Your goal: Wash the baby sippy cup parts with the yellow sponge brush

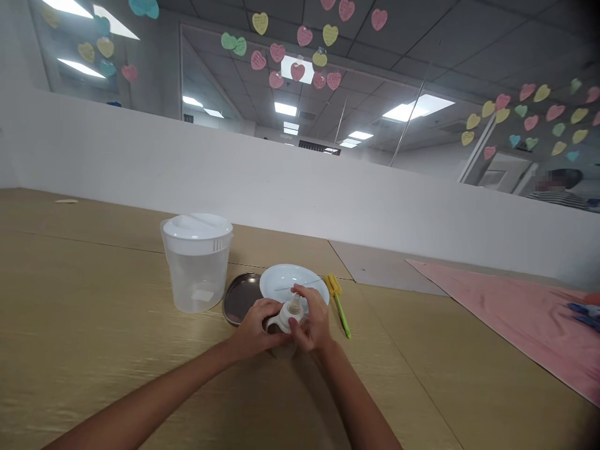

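Note:
A baby bottle (291,317) with a white collar, a side handle and a clear teat stands upright between my hands, near the middle of the view. My left hand (257,328) is wrapped round its left side, by the handle. On the right, my right hand (313,319) grips the collar, with the thumb at the front and a finger near the teat. Just behind the hands is a white bowl (281,275) with a thin rod lying across it. A dark metal tray (241,297) sits to the left of the bowl, partly hidden by it.
Left of the tray stands a clear plastic bucket (197,275) with a white lid. A yellow sponge brush (341,309) with a green handle lies right of the bowl. Pink cloth (506,312) covers the table's right side. A low white wall (300,194) runs behind; a person (560,187) shows beyond the glass.

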`<state>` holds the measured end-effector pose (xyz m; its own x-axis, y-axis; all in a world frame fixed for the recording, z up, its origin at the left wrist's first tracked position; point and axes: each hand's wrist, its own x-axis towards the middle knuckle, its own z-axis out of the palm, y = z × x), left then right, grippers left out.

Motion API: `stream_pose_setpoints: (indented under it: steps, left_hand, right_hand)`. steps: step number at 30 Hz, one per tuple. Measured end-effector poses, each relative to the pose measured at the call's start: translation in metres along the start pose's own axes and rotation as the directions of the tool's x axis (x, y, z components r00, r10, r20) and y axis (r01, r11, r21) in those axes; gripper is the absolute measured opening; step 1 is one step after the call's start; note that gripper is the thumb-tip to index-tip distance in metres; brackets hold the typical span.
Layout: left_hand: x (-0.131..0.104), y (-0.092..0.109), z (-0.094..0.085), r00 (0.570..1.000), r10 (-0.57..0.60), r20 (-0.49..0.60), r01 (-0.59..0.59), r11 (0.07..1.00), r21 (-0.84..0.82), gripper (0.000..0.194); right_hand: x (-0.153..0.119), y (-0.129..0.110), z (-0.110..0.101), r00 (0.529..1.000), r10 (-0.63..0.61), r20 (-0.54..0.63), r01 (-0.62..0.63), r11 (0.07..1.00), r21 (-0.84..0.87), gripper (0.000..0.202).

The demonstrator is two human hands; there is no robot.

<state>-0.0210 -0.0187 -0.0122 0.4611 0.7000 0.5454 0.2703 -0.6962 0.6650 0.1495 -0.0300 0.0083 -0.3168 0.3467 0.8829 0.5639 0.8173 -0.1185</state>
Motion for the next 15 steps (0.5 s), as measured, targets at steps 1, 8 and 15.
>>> stream_pose_setpoints:
  steps: [1,8,15]
  left_hand:
    - [0.0,0.0,0.0,1.0,-0.008,-0.001,0.008,1.0,-0.002,0.045]
    - [-0.002,-0.006,0.002,1.0,0.005,-0.011,-0.005,1.0,0.024,0.052]
    - [0.0,-0.001,0.0,1.0,0.0,0.008,0.0,1.0,0.025,0.046]
  right_hand:
    - [-0.001,0.003,-0.001,1.0,0.004,-0.01,-0.004,1.0,-0.006,0.05]
    - [-0.007,0.013,-0.01,0.993,0.087,-0.078,-0.086,0.996,0.011,0.037]
    - [-0.003,-0.004,0.004,0.998,0.048,-0.028,-0.049,0.998,-0.037,0.037]
